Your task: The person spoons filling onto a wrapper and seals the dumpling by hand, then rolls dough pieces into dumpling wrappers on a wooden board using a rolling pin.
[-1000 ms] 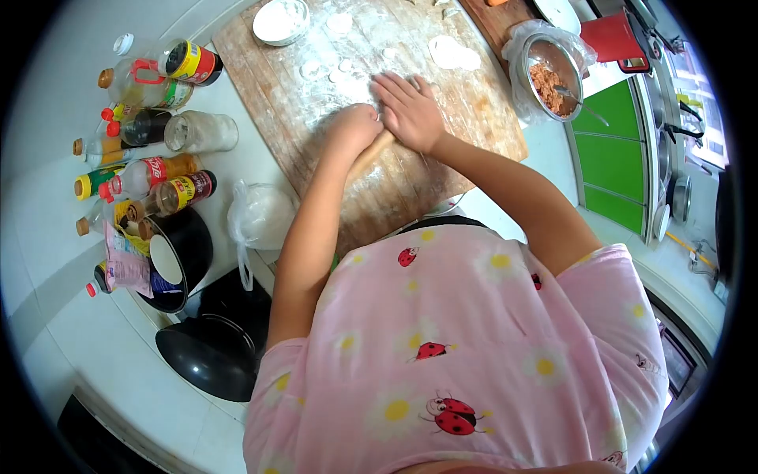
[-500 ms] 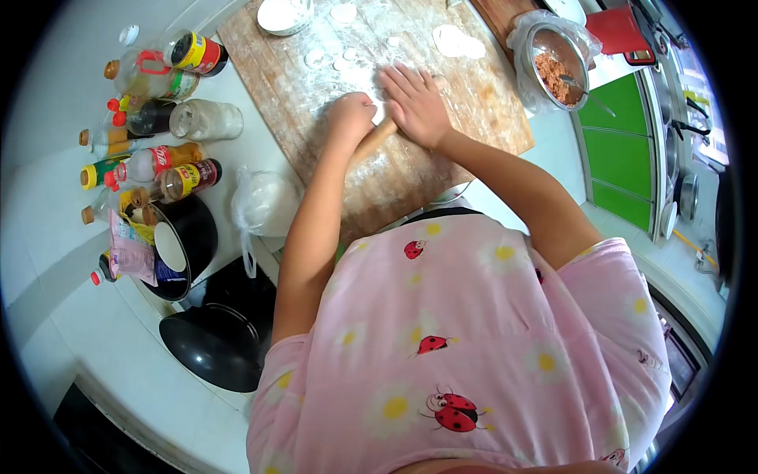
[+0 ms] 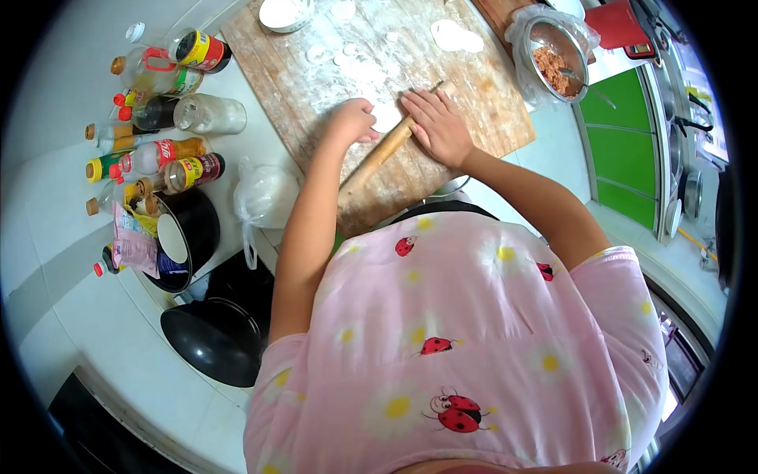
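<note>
My left hand (image 3: 353,122) is closed, its thumb and fingers pinching the left edge of a thin white dough wrapper (image 3: 386,118) on the floured board. A wooden rolling pin (image 3: 375,160) lies slantwise just on the near side of the wrapper. Over its upper part rests my right hand (image 3: 439,129), fingers across the pin and thumb on its near side. Finished-looking flat dough rounds (image 3: 456,36) overlap at the board's far right. Small dough pieces (image 3: 341,59) lie in flour beyond my hands.
The wooden board (image 3: 482,118) carries a white bowl (image 3: 286,13) at its far edge. To the right stands a metal bowl of filling (image 3: 555,69) with a spoon. Several bottles (image 3: 170,154), a glass jar (image 3: 210,114), a plastic bag (image 3: 264,193) and black pots (image 3: 209,340) are at left.
The rolling pin and my right hand have drawn back toward me and to the right, uncovering more of the wrapper. My left hand has shifted slightly and still holds the wrapper's edge.
</note>
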